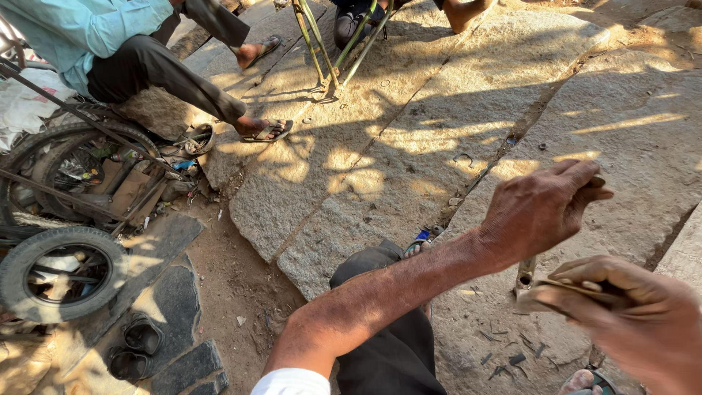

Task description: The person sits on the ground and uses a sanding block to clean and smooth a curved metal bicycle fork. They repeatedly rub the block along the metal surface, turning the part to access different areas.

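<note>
The work surface is an outdoor pavement of large rough stone slabs, lit in patches of sun and shade, with bare dirt along its left edge.

Nearest the camera, the right hand is closed around a small flat strip of tan material. The strip's long axis runs roughly left to right, and its free end projects leftward out of the fingers. The left hand is raised just above and to the left of that free end, near it but apart. Its fingers are curled shut around a small dark object, mostly hidden; what it is cannot be told. The left hand is the nearer one to the strip's exposed end.

Below the hands, dark shavings lie scattered on the slab beside the person's knee.

Further out, at left, a small tyre and a bicycle wheel rest on the dirt. Beyond them, a seated person in a light blue shirt rests a sandal on the slab.
</note>
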